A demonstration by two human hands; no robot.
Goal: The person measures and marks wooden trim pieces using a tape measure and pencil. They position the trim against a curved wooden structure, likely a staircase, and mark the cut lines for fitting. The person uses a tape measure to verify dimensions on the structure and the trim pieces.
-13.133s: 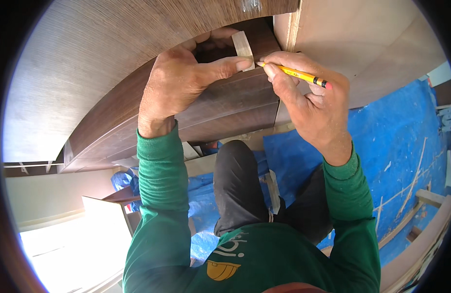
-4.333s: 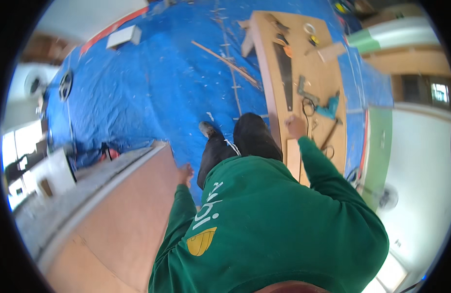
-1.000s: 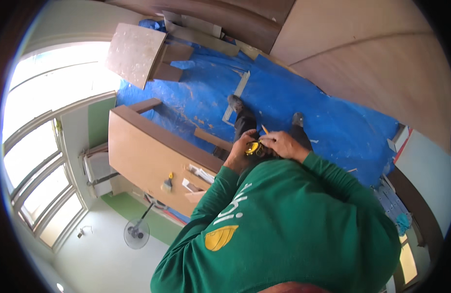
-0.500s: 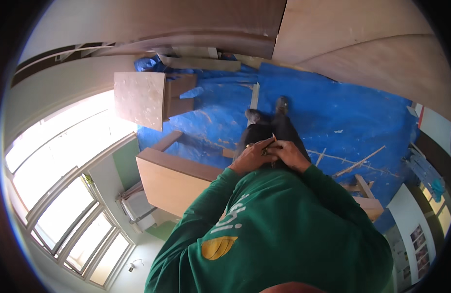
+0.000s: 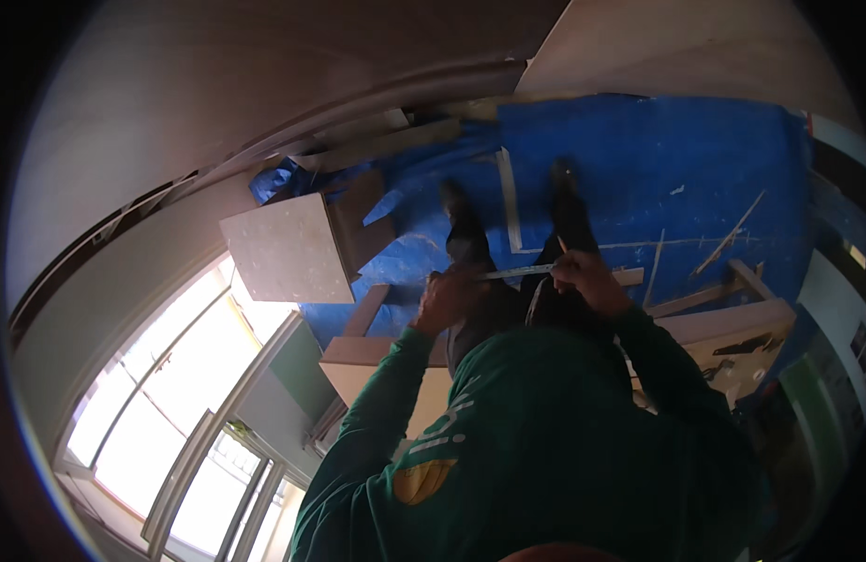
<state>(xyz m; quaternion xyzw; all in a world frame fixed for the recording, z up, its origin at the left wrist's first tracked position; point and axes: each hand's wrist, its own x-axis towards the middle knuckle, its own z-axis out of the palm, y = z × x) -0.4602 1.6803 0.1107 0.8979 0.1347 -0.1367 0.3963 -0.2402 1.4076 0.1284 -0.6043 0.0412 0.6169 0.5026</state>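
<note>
A narrow pale strip, looking like the blade of a tape measure [image 5: 517, 273], stretches between my two hands in front of my body. My left hand [image 5: 447, 300], blurred, is closed at its left end; the case, if any, is hidden in the fingers. My right hand [image 5: 592, 283] pinches the right end. From its fingers a thin pencil-like stick [image 5: 563, 245] pokes up. Both hands are above my dark trousers, apart from the boards around me.
Blue sheeting [image 5: 629, 178] covers the floor, with wood strips [image 5: 730, 234] lying on it. A pale panel [image 5: 288, 251] stands to the left. Wooden bench-like pieces flank me, left [image 5: 386, 351] and right [image 5: 723, 332]; dark tools [image 5: 744, 344] rest on the right one. A large brown panel [image 5: 311, 66] is ahead.
My hands were together and have moved apart, with the pale strip now stretched between them. My feet stand wider apart, and the view has turned.
</note>
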